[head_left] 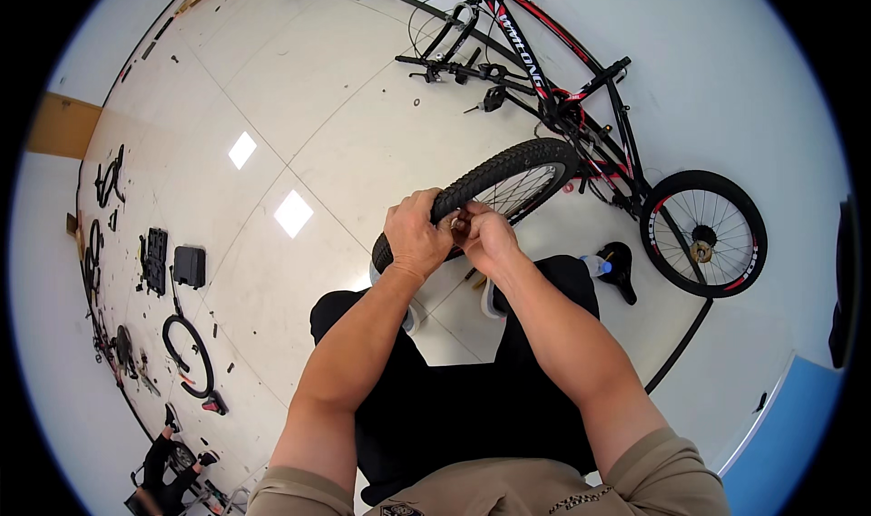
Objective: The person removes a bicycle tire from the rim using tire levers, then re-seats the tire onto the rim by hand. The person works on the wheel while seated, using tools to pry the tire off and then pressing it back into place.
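A bicycle wheel with a black knobby tyre (508, 162) stands upright in front of me, tilted, above my knees. My left hand (417, 230) grips the tyre from the left, fingers over its tread and thumb toward the rim. My right hand (485, 237) is closed at the inner rim, just right of my left thumb; what its fingertips hold is too small to make out. The wheel's lower part is partly behind my hands.
A black-and-red frame (517, 44) leans by the right wall, near a loose wheel (703, 233), saddle (617, 271) and bottle (596, 265). Toolboxes (189, 267), a loose tyre (204, 353) and bike parts lie left. Another person (163, 480) is at the lower left.
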